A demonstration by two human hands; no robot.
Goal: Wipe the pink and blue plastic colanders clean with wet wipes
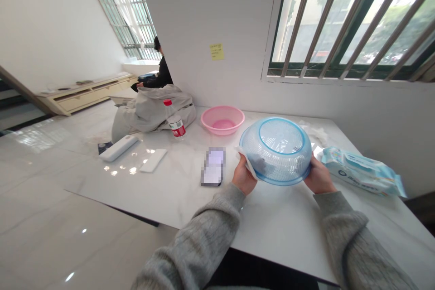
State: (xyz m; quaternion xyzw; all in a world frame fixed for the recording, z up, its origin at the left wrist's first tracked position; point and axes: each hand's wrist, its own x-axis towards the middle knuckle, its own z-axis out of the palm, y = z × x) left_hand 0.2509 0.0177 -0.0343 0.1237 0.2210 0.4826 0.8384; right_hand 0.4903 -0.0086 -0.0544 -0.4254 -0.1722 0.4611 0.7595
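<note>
A see-through blue plastic basket (283, 154) with slotted walls is held bottom-up over the white table, tilted so that its base ring faces me. My left hand (244, 177) grips its left rim, with a white wipe (247, 163) between the hand and the plastic. On the opposite side, my right hand (320, 176) is closed round the rim; some of its fingers are hidden behind the basket. A pink basket (222, 120) stands upright near the wall, to the left of the blue one. Right of my right hand lies a light-blue pack of wet wipes (363, 171).
A phone (213, 166) lies left of my left hand. Farther left are a red-capped bottle (175, 120), a white oblong case (118, 148), a flat white block (153, 160) and a grey cloth heap (152, 108). The table's front edge (163, 224) is close. A person (163, 72) sits beyond the wall.
</note>
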